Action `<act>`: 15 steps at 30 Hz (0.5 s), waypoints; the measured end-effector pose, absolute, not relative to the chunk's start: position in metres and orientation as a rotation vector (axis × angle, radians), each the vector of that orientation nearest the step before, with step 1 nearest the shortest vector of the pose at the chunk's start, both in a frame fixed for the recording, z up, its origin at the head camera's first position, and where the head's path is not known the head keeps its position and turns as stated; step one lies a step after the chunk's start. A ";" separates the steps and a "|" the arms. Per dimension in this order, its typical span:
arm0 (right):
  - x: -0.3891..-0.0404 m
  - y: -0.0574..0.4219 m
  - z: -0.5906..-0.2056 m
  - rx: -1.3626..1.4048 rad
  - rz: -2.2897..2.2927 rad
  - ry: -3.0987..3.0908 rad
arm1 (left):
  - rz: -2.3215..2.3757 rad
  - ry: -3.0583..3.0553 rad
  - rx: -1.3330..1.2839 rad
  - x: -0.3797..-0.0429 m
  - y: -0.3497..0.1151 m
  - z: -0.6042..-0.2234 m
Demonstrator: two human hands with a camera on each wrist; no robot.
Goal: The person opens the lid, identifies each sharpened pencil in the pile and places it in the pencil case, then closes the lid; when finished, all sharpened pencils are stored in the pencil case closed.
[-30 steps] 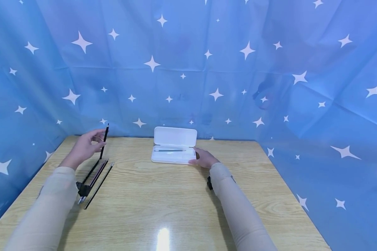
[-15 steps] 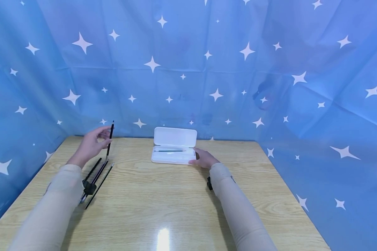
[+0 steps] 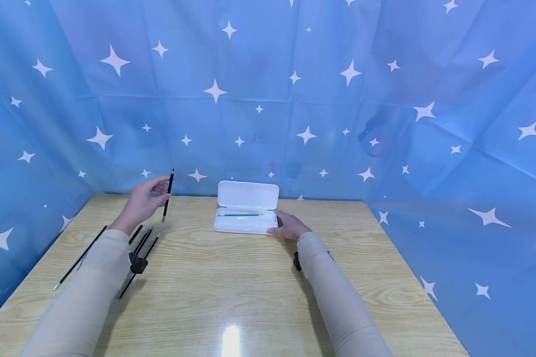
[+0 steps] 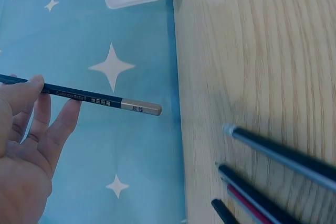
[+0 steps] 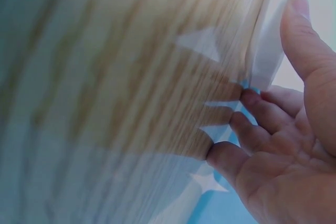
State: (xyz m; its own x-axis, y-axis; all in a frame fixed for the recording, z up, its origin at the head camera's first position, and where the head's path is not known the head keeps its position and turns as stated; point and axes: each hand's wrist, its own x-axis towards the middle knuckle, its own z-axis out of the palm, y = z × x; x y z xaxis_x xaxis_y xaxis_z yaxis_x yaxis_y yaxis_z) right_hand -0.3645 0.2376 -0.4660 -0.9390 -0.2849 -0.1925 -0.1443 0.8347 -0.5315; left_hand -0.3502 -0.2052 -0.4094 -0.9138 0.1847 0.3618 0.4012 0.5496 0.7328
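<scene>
My left hand pinches a dark pencil between thumb and fingers, above the table's back left. In the left wrist view the pencil's silver end with small lettering points away from the hand. Near the back middle lies a white pencil case with its lid up, a pale blue pencil inside it. My right hand holds the case's right end, thumb at the front corner; in the right wrist view the fingertips touch the table.
Several dark pencils lie under and beside the left forearm, among them a lone pencil at left and another pencil at right. A blue starry curtain hangs along the wooden table's back edge.
My left hand has moved right with the pencil, away from the pencils on the table. A pencil left of the forearm has come into sight. The right hand and case stay put.
</scene>
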 end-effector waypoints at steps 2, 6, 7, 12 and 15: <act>-0.365 0.238 -0.466 -0.331 -0.767 2.751 | -1.306 -2.535 -0.501 -0.353 -0.200 -0.410; -0.364 0.239 -0.465 -0.329 -0.776 2.752 | -1.343 -2.522 -0.522 -0.357 -0.191 -0.409; -0.363 0.239 -0.465 -0.328 -0.775 2.753 | -1.351 -2.519 -0.527 -0.358 -0.189 -0.408; -0.363 0.239 -0.464 -0.333 -0.756 2.762 | -1.381 -2.511 -0.537 -0.361 -0.180 -0.408; -0.365 0.237 -0.465 -0.338 -0.734 2.762 | -1.398 -2.513 -0.532 -0.362 -0.178 -0.409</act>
